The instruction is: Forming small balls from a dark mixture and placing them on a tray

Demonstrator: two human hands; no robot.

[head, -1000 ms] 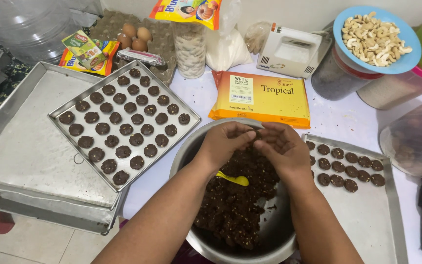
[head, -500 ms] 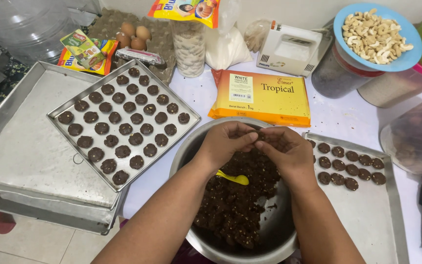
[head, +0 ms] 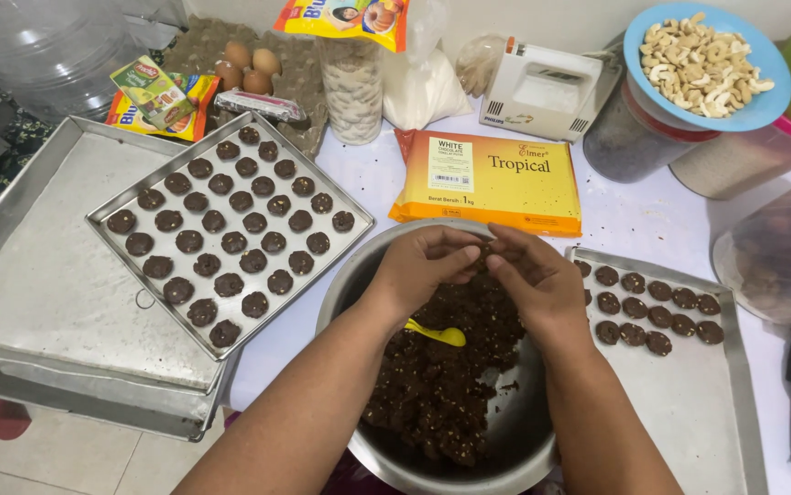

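While hands work, trays crowd white table

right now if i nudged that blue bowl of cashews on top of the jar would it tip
Probably yes: the blue bowl perches on a narrower jar, overhanging its rim. The cashews are heaped high, so they would likely spill. It looks like light plastic, so it would slide easily.

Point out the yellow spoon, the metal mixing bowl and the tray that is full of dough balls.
yellow spoon (head: 439, 334), head view, on its scoop end.
metal mixing bowl (head: 356, 282), head view, on its bare left wall.
full tray (head: 340, 195), head view, on its right rim.
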